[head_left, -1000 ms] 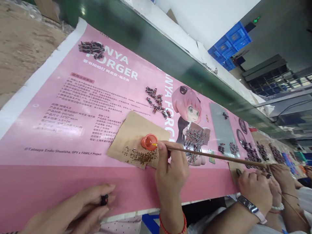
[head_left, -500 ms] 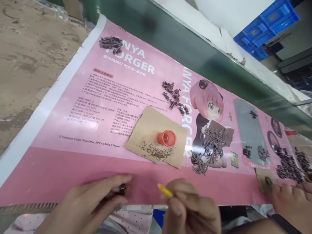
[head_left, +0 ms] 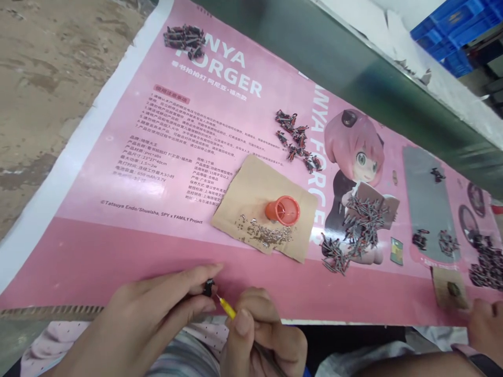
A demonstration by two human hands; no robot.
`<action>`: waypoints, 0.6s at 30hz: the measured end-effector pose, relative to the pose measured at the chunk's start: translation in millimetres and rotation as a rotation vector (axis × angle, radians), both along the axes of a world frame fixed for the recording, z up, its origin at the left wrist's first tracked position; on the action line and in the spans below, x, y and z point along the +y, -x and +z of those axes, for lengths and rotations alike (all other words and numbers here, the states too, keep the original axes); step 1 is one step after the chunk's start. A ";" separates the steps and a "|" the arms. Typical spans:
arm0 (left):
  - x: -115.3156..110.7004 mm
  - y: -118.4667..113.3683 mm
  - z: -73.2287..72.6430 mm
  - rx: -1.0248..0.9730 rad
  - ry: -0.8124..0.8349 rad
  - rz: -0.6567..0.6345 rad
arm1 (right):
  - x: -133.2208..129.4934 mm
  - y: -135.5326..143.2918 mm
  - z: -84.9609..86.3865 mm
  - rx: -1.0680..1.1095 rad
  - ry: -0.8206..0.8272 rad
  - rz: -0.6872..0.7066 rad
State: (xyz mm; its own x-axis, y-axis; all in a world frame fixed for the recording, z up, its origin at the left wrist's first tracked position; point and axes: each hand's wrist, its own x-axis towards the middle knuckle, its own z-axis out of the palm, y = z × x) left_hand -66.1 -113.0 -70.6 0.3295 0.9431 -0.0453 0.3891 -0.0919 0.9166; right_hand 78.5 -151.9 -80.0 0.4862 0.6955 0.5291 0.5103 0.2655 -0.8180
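Observation:
My left hand [head_left: 153, 309] pinches a small black part [head_left: 208, 287] at the near edge of the pink printed sheet [head_left: 129, 157]. My right hand [head_left: 261, 335] grips a thin stick with a yellow tip [head_left: 227, 308], and the tip points at the black part, almost touching it. Beyond my hands lies a brown card piece [head_left: 251, 193] with an orange cap [head_left: 283, 210] lying on it and a scatter of tiny metal bits [head_left: 265, 234] beside the cap.
Piles of small dark wired parts lie on the sheet: top left [head_left: 185, 37], middle [head_left: 297, 140], and right of the card [head_left: 356, 222]. A green conveyor rail [head_left: 353, 68] runs along the far side. Another person's hand [head_left: 485, 324] rests at the lower right.
My right hand pulled the stick back from the orange cap to the near edge and brought its yellow tip up to the black part in my left hand. The view shifted right.

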 end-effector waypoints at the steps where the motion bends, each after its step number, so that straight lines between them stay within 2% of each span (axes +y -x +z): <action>1: -3.0 -1.1 -1.2 -0.051 0.037 -0.007 | -0.3 -0.3 0.0 -0.005 0.006 0.000; 4: -14.0 -4.6 -6.4 -0.201 0.164 -0.033 | -1.2 -1.3 0.7 -0.009 0.018 -0.002; 7: -18.5 -4.1 -8.4 -0.218 0.223 -0.053 | -2.6 -5.6 4.7 -0.061 0.077 0.066; 9: -15.9 -2.9 -5.3 -0.234 0.262 -0.025 | -3.3 -9.7 9.0 -0.094 0.120 0.138; 13: -8.0 -4.4 4.1 -0.287 0.279 0.054 | -3.3 -15.8 15.6 -0.094 0.165 0.188; 15: -9.1 -5.9 4.0 -0.258 0.259 0.061 | -3.7 -17.5 15.8 -0.116 0.175 0.206; 18: -18.6 -6.9 -3.7 -0.061 0.194 0.066 | -6.8 -18.7 12.8 -0.157 0.154 0.208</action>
State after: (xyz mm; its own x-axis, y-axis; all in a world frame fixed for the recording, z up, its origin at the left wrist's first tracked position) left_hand -59.2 -131.6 -74.3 0.2749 0.9383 -0.2099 0.3321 0.1123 0.9365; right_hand 97.2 -158.7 -67.2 0.2457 0.8494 0.4671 0.5810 0.2567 -0.7724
